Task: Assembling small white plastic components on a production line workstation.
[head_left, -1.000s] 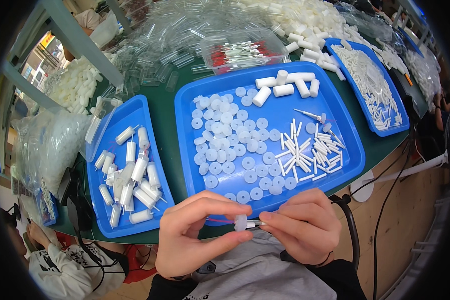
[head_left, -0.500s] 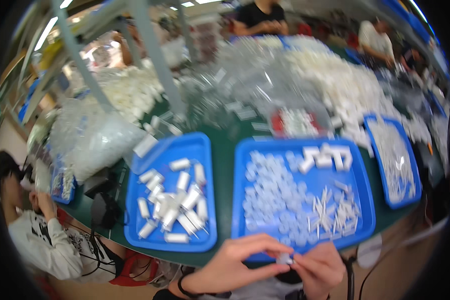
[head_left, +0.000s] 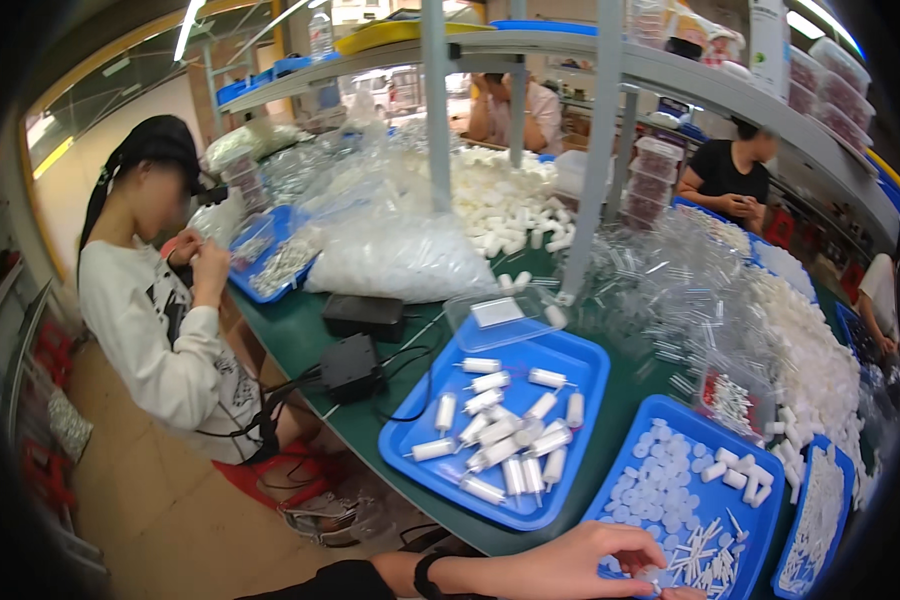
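Note:
My left hand [head_left: 595, 555] pinches a small translucent white disc [head_left: 650, 577] between thumb and fingers, just beyond the near edge of a blue tray [head_left: 610, 490]. Only the fingertips of my right hand [head_left: 683, 593] show at the lower edge, closed against the disc; whatever else they grip is hidden. Inside that tray lie many translucent discs [head_left: 660, 470], a heap of thin white pins [head_left: 708, 560] and several white cylinders [head_left: 745, 475]. A second blue tray [head_left: 398, 437] to the left holds white cylinders with thin pins [head_left: 505, 445] sticking out.
A clear plastic lid [head_left: 460, 318] overlaps the left tray's far corner. Black adapter boxes [head_left: 353, 368] with cables sit at the table edge. Bagged parts [head_left: 400, 262], loose white cylinders and grey shelf posts [head_left: 592, 150] stand beyond. A seated person [head_left: 155, 330] works at the left.
The view has swung left, so the trays and my hands appear further right and lower. My right hand has mostly left the picture; the disc is still in my fingers.

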Demonstrator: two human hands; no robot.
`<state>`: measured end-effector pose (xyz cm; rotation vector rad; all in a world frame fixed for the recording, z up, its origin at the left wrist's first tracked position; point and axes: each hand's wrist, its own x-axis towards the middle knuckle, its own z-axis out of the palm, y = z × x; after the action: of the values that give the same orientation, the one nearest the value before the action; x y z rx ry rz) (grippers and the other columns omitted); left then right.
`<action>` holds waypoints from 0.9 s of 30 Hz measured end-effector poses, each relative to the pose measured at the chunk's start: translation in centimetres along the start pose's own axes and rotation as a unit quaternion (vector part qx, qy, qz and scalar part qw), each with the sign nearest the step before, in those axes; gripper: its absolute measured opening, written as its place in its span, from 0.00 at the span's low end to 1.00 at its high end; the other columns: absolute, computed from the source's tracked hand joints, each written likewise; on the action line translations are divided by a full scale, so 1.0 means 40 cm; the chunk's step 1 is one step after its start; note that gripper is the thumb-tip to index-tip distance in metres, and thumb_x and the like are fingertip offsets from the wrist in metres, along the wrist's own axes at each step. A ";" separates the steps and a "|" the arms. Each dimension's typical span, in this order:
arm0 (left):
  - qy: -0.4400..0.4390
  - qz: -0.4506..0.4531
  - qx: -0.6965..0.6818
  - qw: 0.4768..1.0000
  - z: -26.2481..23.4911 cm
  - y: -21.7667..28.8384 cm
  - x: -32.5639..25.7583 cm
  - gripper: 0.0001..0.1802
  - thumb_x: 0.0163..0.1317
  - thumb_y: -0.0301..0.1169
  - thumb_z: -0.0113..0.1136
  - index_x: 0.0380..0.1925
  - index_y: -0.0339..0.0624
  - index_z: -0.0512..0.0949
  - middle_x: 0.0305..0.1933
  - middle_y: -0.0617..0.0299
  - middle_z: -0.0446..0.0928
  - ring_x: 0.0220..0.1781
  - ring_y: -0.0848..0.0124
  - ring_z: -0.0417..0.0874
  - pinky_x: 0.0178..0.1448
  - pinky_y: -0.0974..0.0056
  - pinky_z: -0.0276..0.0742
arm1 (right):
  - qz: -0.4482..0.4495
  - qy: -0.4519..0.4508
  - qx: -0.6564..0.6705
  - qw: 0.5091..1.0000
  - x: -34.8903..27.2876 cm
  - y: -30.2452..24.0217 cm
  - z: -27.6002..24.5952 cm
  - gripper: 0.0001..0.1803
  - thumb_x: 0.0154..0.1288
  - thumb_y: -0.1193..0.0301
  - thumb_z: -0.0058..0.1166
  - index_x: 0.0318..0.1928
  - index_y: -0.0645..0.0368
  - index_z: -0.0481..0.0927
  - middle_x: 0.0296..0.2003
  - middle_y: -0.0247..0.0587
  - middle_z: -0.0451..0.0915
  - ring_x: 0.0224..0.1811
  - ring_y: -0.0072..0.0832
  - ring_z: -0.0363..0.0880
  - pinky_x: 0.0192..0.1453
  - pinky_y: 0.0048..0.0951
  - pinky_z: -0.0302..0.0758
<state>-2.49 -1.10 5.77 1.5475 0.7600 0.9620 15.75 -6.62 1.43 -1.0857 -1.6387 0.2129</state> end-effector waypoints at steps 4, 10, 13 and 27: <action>-0.009 -0.006 -0.011 1.000 -0.003 0.007 -0.009 0.14 0.54 0.31 0.67 0.37 0.35 0.79 0.35 0.56 0.81 0.38 0.71 0.82 0.42 0.68 0.76 | 0.024 0.052 -0.004 0.998 -0.027 0.015 -0.006 0.09 0.55 0.89 0.55 0.37 0.70 0.78 0.36 0.49 0.75 0.38 0.36 0.74 0.41 0.30 0.72; -0.094 -0.018 -0.056 0.994 -0.028 -0.046 -0.016 0.15 0.58 0.35 0.64 0.37 0.33 0.76 0.31 0.56 0.79 0.34 0.70 0.81 0.40 0.69 0.76 | -0.042 0.026 0.018 0.999 -0.026 0.014 0.005 0.04 0.58 0.82 0.57 0.36 0.69 0.79 0.34 0.49 0.75 0.35 0.38 0.73 0.42 0.36 0.72; -0.056 0.006 -0.052 0.997 -0.038 -0.045 -0.021 0.18 0.59 0.40 0.63 0.33 0.32 0.75 0.28 0.56 0.79 0.31 0.70 0.81 0.38 0.69 0.76 | -0.064 0.010 0.016 0.998 -0.023 0.024 0.009 0.06 0.57 0.81 0.59 0.35 0.68 0.78 0.33 0.49 0.75 0.35 0.38 0.73 0.42 0.36 0.72; -0.023 0.051 -0.056 0.997 -0.055 -0.023 -0.031 0.19 0.58 0.39 0.63 0.31 0.36 0.66 0.24 0.55 0.75 0.27 0.63 0.79 0.34 0.65 0.74 | -0.057 0.024 0.042 0.997 -0.001 -0.004 0.056 0.08 0.53 0.83 0.63 0.34 0.70 0.79 0.31 0.48 0.78 0.33 0.35 0.76 0.39 0.32 0.74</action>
<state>-4.96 -1.00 4.79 1.5160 0.5891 1.0242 13.77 -5.87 0.66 -0.9247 -1.6292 0.1770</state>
